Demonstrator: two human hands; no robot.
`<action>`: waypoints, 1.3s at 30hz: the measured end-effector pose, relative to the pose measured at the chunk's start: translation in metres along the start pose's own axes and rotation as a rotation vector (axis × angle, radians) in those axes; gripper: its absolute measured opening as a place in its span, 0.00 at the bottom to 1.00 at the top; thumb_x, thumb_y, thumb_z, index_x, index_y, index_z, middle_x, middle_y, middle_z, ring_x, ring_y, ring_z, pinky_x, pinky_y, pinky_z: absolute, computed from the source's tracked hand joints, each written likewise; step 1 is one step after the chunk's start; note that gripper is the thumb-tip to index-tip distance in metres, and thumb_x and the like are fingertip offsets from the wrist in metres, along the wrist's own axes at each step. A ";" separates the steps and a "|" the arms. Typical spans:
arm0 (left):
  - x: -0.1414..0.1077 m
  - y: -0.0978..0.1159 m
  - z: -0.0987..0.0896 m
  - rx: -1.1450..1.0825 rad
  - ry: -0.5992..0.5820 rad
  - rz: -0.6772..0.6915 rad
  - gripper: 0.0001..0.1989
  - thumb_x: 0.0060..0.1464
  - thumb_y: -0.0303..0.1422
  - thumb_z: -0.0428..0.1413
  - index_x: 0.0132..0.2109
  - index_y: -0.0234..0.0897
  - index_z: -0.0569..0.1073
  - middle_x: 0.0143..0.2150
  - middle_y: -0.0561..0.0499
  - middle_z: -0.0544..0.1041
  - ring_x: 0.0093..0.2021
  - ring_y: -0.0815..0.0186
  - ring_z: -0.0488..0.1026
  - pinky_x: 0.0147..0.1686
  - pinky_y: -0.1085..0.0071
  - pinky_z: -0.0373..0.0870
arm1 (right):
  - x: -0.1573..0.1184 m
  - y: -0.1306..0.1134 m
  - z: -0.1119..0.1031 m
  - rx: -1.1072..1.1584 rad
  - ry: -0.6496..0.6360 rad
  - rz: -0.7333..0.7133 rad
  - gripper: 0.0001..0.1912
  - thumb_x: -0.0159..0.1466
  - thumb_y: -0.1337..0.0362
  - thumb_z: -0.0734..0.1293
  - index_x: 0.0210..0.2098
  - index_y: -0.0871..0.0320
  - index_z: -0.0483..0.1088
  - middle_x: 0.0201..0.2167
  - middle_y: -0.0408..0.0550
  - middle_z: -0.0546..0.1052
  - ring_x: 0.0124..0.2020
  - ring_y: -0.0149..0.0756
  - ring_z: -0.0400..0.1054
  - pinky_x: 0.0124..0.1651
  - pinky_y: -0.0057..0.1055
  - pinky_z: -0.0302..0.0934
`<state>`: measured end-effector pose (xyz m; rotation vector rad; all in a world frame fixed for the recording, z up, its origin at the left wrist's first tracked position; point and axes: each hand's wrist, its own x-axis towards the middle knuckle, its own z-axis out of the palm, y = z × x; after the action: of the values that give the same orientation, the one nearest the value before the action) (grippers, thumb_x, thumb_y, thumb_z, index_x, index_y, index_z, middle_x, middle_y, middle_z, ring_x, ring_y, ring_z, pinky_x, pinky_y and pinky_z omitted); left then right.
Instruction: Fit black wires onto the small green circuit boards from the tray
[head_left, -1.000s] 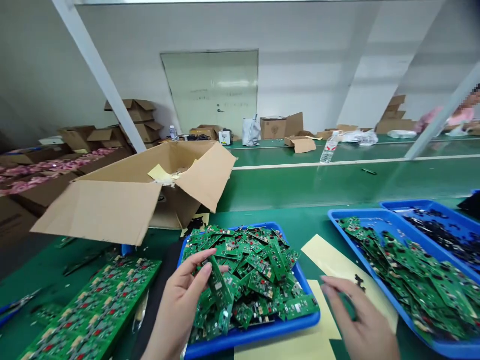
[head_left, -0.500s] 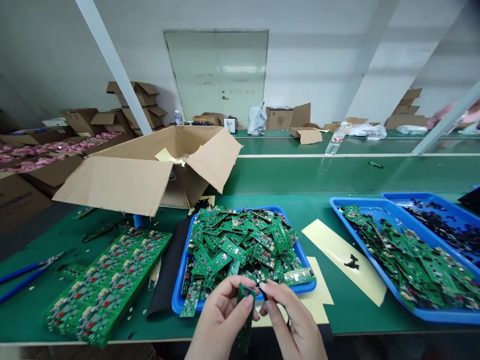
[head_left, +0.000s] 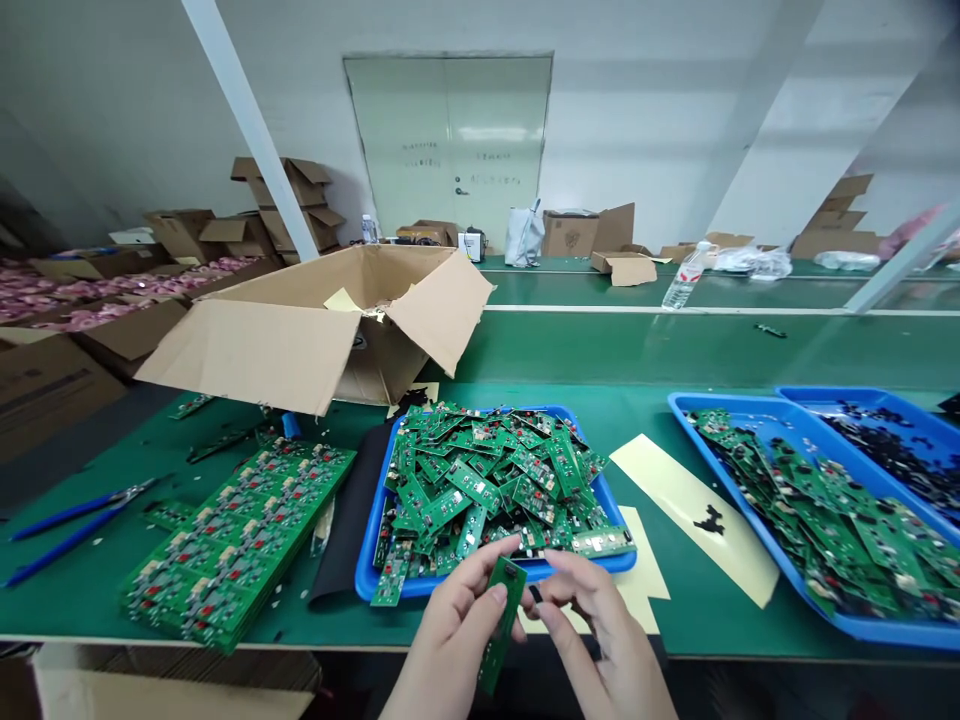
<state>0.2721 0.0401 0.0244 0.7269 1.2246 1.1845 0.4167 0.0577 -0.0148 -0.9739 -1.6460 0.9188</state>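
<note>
My left hand (head_left: 469,622) pinches a narrow green circuit board (head_left: 501,625), tilted, between thumb and fingers. Close on its right, my right hand (head_left: 600,625) has a small black piece (head_left: 535,594) at its thumb and fingertips; its exact kind is too small to make out. Just beyond both hands, a blue tray (head_left: 364,580) is heaped with loose green circuit boards (head_left: 472,485). Pale yellow paper (head_left: 637,590) lies partly under that tray's right corner.
Stacked board panels (head_left: 240,540) and blue-handled pliers (head_left: 75,520) lie left. An open cardboard box (head_left: 262,350) stands behind them. At right are a tray of boards (head_left: 832,520), a tray of black pieces (head_left: 885,440) and a yellow strip (head_left: 675,490) with black bits. A bottle (head_left: 686,275) stands farther back.
My right hand has drawn slightly away from the circuit board, and its fingers have spread a little. The board in my left hand is turned more into view. The whole view has shifted slightly.
</note>
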 end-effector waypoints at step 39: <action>0.001 0.003 0.014 0.236 0.030 0.064 0.18 0.48 0.36 0.58 0.48 0.37 0.76 0.40 0.47 0.82 0.39 0.59 0.78 0.39 0.70 0.75 | 0.021 -0.010 -0.013 -0.258 -0.048 -0.250 0.09 0.67 0.69 0.58 0.35 0.56 0.68 0.27 0.46 0.75 0.26 0.34 0.70 0.30 0.29 0.65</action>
<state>0.2843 0.0445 0.0302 0.9321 1.3899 1.1175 0.4231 0.0741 0.0047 -0.8950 -1.9102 0.5762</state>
